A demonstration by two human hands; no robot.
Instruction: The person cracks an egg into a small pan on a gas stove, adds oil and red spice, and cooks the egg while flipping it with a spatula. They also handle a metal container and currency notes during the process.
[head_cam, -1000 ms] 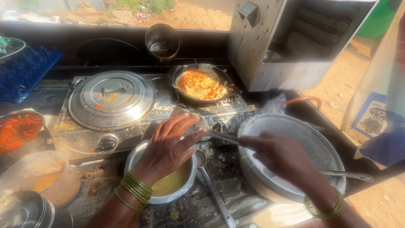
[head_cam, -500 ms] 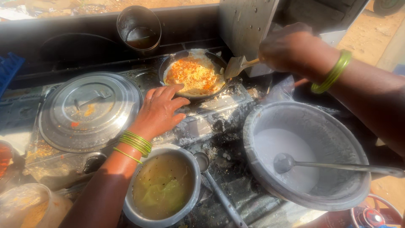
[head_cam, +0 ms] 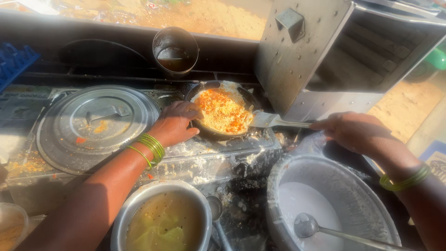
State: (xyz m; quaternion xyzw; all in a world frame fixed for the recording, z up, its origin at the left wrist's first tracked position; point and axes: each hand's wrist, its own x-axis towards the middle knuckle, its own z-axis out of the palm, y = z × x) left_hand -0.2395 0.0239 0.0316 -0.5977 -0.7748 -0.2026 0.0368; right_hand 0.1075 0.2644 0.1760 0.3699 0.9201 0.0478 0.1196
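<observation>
Head view is showing a small black pan [head_cam: 211,132] at frame centre, carrying an orange-topped flatbread [head_cam: 223,110]. Left hand [head_cam: 174,123] is gripping its near rim, fingers curled — right hand [head_cam: 355,132], centre right, is closing around a spatula [head_cam: 272,121] touching the flatbread's edge.

Left hand [head_cam: 174,123] hides the pan's [head_cam: 223,135] near-left rim. Ladle [head_cam: 344,232] handle and big pot [head_cam: 334,209] run off the bottom edge.

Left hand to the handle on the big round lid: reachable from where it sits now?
Probably yes. The left hand rests on the near rim of the small pan, and the big lid lies right beside it with its handle bare. Nothing stands between them.
</observation>
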